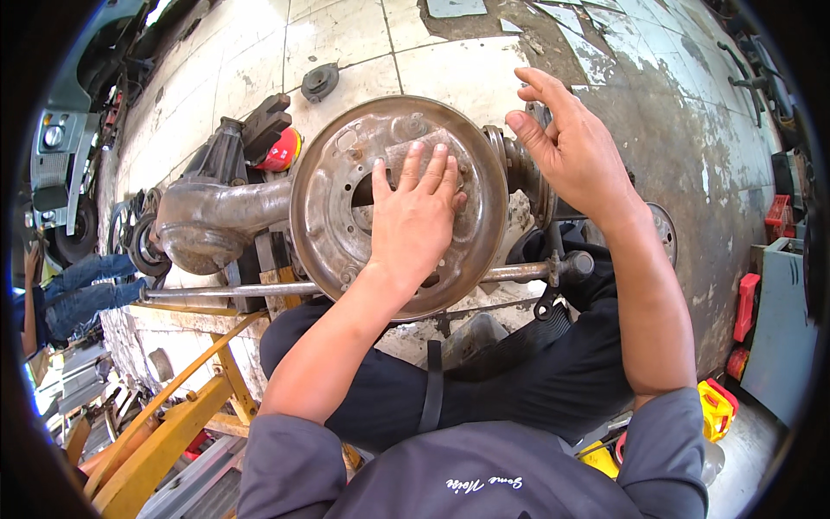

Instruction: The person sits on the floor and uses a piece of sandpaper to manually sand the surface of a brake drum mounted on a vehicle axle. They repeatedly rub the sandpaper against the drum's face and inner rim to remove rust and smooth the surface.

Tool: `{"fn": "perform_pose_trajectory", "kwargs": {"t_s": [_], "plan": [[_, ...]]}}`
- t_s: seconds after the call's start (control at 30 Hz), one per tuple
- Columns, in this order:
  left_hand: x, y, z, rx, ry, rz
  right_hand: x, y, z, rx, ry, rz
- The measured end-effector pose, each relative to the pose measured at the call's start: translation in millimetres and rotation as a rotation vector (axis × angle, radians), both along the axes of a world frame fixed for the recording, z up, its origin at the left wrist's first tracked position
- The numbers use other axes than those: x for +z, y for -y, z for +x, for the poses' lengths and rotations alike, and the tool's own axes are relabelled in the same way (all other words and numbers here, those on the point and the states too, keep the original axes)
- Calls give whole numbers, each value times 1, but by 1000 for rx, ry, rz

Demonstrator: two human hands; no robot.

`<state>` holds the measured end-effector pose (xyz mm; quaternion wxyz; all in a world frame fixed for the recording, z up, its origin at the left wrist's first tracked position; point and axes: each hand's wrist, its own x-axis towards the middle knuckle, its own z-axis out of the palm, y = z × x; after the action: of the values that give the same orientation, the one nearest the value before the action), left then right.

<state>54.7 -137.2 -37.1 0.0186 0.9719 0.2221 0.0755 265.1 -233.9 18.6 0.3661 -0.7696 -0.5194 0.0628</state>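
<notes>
The left hand point(413, 212), nearer, lies open with fingers spread on the round brake backing plate point(333, 195) before the person. The right hand point(566, 138) hangs loosely open — plate to its left — while the axle housing's point(203, 216) long axis runs leftward from the plate.

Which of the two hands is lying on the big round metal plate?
The left hand: it lies spread on the face of the round metal plate. The right hand is off it, beyond the plate's right rim.
</notes>
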Motion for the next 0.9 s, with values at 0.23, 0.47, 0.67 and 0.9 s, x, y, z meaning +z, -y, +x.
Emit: {"fn": "perform_pose_trajectory", "kwargs": {"t_s": [0.23,0.47,0.67,0.9], "plan": [[-3,-1,-1,4,26,15,0,1,-3,23,-27,11],[11,11,-15,-30,-35,-31,4,5,-2,0,-1,-21],[15,8,-13,77,30,-9,9,6,-1,-7,22,-20],[4,9,-7,-14,29,-51,14,5,-4,-18,-74,-67]]}}
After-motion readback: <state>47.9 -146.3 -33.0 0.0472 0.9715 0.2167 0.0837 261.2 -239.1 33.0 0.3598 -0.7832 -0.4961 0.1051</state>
